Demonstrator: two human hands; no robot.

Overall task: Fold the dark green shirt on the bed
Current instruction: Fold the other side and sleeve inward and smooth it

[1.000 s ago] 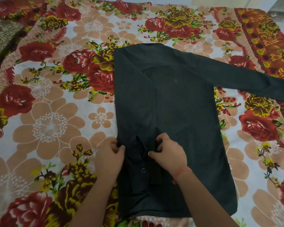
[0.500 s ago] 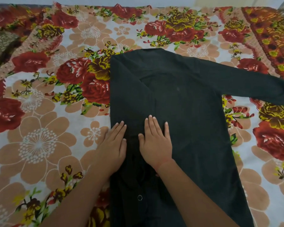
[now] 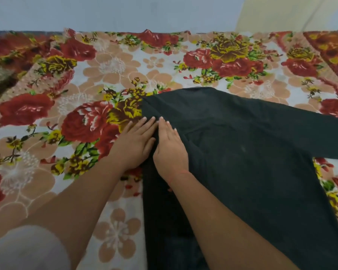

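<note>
left hand [image 3: 137, 142], right hand [image 3: 171, 151] slid up, grips flat, unclenched, atop shirt [image 3: 252, 162] fold

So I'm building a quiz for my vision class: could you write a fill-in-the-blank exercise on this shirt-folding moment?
1. The left hand and right hand press side by side with fingers ____ on the folded edge of the dark green shirt.
2. One unfolded sleeve stretches out to the person's ____.
3. The bedsheet is printed with ____.
4. A red thread circles the ____ wrist.

Missing words: flat; right; flowers; right.
</note>
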